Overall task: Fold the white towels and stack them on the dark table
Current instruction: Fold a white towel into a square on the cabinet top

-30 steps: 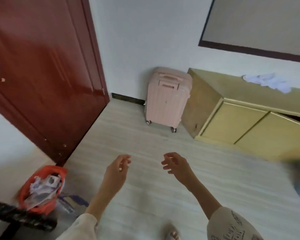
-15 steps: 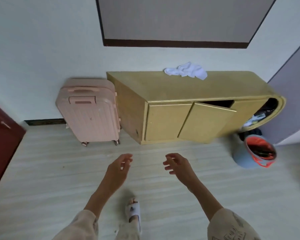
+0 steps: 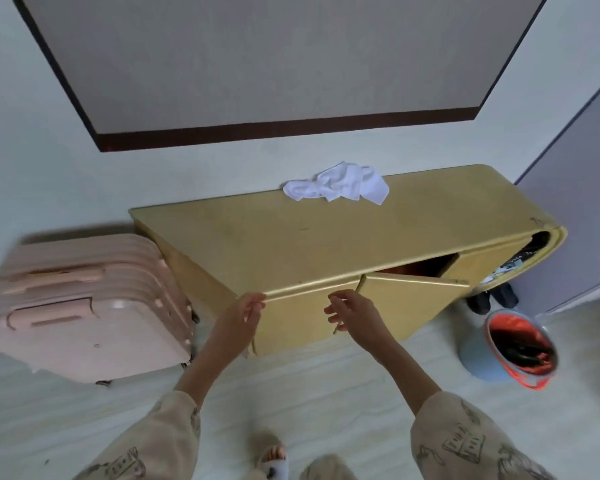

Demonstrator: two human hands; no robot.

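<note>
lying crumpled, white towel bunched on yellow cabinet.

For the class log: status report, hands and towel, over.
Left hand and right hand open, holding nothing. White towel crumpled on yellow cabinet, untouched. Nothing between hands and towel.

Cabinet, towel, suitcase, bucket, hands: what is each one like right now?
white towel: crumpled, unfolded, on the cabinet top
yellow cabinet: one door ajar
pink suitcase: closed, beside the cabinet
blue bucket: lined orange, dark stuff inside
left hand: open, empty
right hand: open, empty
</note>
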